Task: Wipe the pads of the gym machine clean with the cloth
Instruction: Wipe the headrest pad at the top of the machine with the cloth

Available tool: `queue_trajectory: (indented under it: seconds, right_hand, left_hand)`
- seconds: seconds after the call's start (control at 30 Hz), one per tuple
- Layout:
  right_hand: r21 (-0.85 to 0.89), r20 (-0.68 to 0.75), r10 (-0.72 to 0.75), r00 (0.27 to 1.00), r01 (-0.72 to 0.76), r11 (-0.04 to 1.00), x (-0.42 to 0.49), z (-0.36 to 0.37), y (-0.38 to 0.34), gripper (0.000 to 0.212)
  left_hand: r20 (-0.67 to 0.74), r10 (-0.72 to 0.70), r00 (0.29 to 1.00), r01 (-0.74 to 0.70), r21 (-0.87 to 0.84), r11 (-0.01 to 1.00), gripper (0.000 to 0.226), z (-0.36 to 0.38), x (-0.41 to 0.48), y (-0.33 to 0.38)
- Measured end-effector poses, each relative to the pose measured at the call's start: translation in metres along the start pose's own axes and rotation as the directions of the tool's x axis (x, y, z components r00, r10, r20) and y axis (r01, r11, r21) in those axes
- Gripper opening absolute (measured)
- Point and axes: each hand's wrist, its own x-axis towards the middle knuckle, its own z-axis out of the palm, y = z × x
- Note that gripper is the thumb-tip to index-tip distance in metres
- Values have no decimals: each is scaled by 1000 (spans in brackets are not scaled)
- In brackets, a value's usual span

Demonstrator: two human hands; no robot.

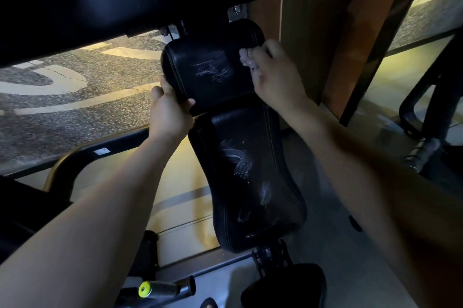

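Gripped the upper pad (pixel 208 69) at its lower left edge with the left hand (pixel 170 112), thumb across the face and fingers curled behind, probably to keep it from swivelling on its bracket under wiping pressure. Held the cloth (pixel 246 58), a small pale wad, bunched in the curled fingers of the right hand (pixel 273 74) and pressed to the pad's upper right edge, just by the stitched seam. Placed there, it seemed, to sweep across the whitish streaks in the middle of the face. Showed similar wet smears on the long back pad (pixel 250 169) directly below, not yet wiped dry by the look of them. Judged the job partway through, with the seat pad (pixel 283 285) at the bottom edge too dark to assess.
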Motion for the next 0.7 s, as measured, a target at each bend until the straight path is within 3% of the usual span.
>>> queue_trajectory:
  seconds: [0.1, 0.23, 0.3, 0.47, 0.63, 0.7]
  right_hand:
    - [62, 2, -17, 1000, 16, 998, -24, 16, -10, 18]
    - [89, 163, -177, 971, 165, 982, -65, 26, -13, 18]
    - [98, 173, -192, 966, 177, 979, -62, 22, -5, 24]
    - [25, -17, 109, 994, -109, 994, -45, 21, 2, 26]
    - [63, 114, -133, 985, 127, 990, -70, 31, -27, 20]
    - [20, 139, -121, 983, 119, 993, -58, 26, -23, 15]
  left_hand:
    - [1, -13, 1000, 13, -14, 1000, 76, 1, -1, 0]
    - [-13, -8, 1000, 8, -9, 1000, 77, 3, -1, -2]
    - [-12, -14, 1000, 14, -1, 1000, 76, 4, -2, -3]
    - [-12, -17, 1000, 17, -8, 1000, 76, 5, 0, -3]
    - [-10, -13, 1000, 13, -17, 1000, 77, 6, -1, -4]
    - [-17, -9, 1000, 8, -24, 1000, 78, 6, -1, -3]
